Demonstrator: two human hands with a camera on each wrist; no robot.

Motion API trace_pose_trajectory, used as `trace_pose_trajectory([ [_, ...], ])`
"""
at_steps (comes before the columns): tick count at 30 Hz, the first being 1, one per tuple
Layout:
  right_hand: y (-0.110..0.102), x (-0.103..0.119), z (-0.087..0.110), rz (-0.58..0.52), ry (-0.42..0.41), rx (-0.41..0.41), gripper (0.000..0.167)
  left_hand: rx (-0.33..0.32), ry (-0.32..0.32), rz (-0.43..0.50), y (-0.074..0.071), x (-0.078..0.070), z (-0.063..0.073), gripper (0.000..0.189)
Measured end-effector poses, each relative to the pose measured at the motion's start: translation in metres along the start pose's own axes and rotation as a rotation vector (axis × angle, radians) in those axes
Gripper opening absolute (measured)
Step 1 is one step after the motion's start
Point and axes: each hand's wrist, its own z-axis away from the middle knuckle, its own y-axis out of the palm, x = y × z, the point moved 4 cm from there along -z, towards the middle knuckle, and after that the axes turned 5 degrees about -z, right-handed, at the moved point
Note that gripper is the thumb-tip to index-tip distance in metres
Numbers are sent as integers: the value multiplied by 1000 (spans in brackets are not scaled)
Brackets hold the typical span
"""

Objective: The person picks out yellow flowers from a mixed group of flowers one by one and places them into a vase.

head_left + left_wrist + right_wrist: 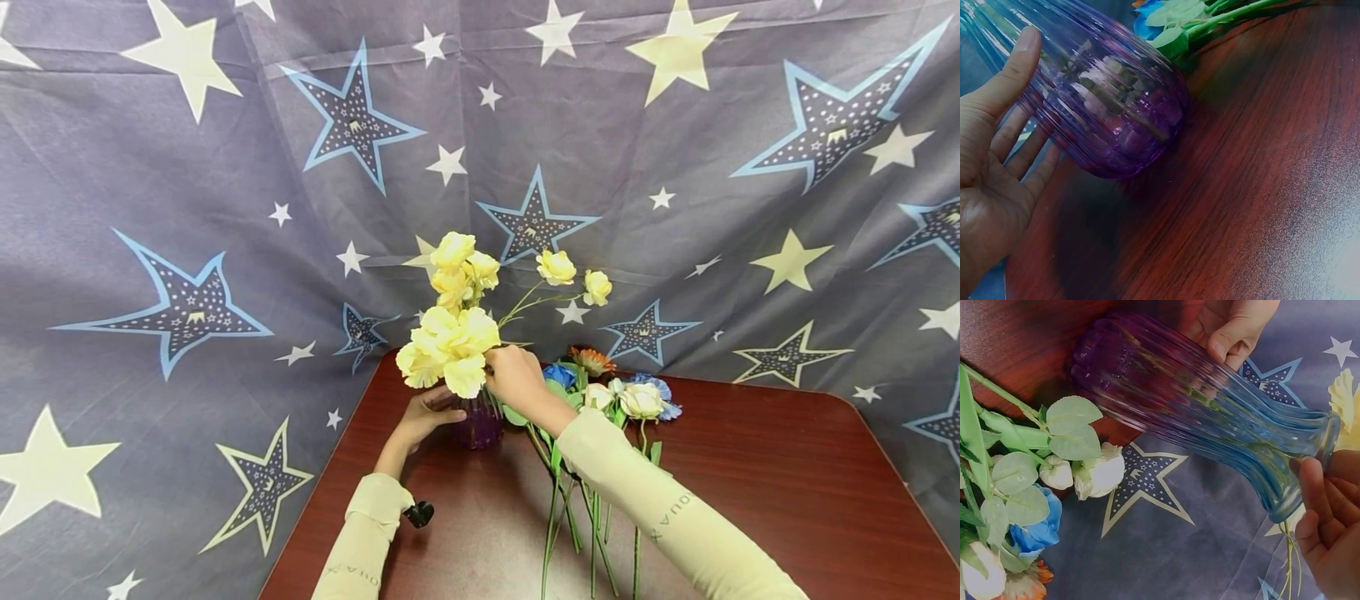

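Observation:
A ribbed glass vase (1116, 106), purple at its base and blue toward the mouth, stands on the table with green stems inside. My left hand (429, 417) holds it from the left, thumb on the near side and fingers behind. At the vase's mouth, my right hand (1335, 519) has its fingers curled and appears to pinch a green stem against the rim; the exact contact is partly hidden. Large yellow flowers (450, 346) rise above the vase, smaller yellow blooms (557, 267) leaning out to the right. In the head view the blooms hide the mouth.
Loose flowers lie right of the vase: white roses (641, 400), a blue rose (561, 375) and an orange flower (592, 361), their green stems pointing toward the near edge. Beneath is a dark red wooden table (787, 475). A star-patterned cloth (660, 208) hangs behind it.

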Motion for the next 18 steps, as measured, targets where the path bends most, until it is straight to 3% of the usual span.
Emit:
trace_pose_trajectory([
  [7,-1,0,0,6,-9,-10,46,18,3,4,1,-3,1,68],
  [18,0,-4,1,-30,23,-4,47,-19,-23,-35,-1,2,0,70],
])
